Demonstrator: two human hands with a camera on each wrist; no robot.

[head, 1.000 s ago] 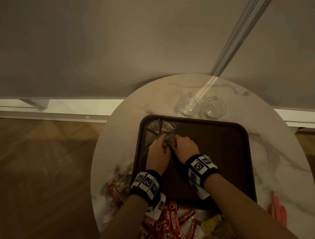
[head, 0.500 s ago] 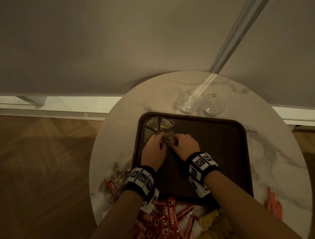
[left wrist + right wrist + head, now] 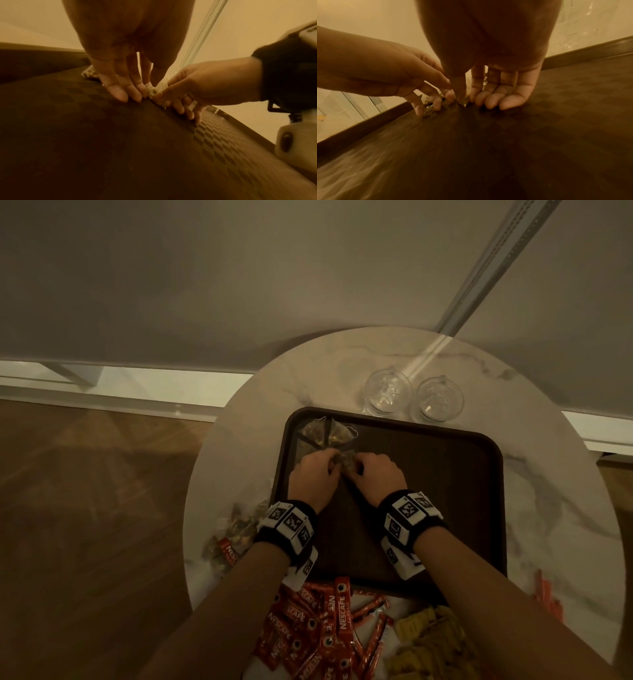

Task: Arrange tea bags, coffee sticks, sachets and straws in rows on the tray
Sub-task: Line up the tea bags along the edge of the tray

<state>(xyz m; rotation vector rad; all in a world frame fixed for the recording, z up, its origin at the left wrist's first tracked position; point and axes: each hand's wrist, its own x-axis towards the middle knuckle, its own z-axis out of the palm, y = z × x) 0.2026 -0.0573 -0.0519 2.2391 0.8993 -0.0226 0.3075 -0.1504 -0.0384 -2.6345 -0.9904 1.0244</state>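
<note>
A dark brown tray (image 3: 445,474) lies on a round marble table (image 3: 565,508). Pyramid tea bags (image 3: 313,431) sit in the tray's far left corner. Just in front of them lies another tea bag (image 3: 346,460), pinched from both sides by my left hand (image 3: 330,463) and right hand (image 3: 358,465). In the left wrist view my left hand (image 3: 147,89) holds the tea bag (image 3: 154,90) between thumb and fingers, the fingertips on the tray. In the right wrist view my right hand (image 3: 465,98) pinches the tea bag's corner (image 3: 464,102) low on the tray.
Two glass cups (image 3: 387,392) (image 3: 440,398) stand just beyond the tray. Red coffee sticks (image 3: 318,621) and yellow sachets (image 3: 428,635) are heaped at the table's near edge. Loose tea bags (image 3: 239,525) lie left of the tray, orange sticks (image 3: 544,594) to the right.
Both hands stay on the same tea bag beside the laid ones, with only small finger movement. The head view has shifted slightly.
</note>
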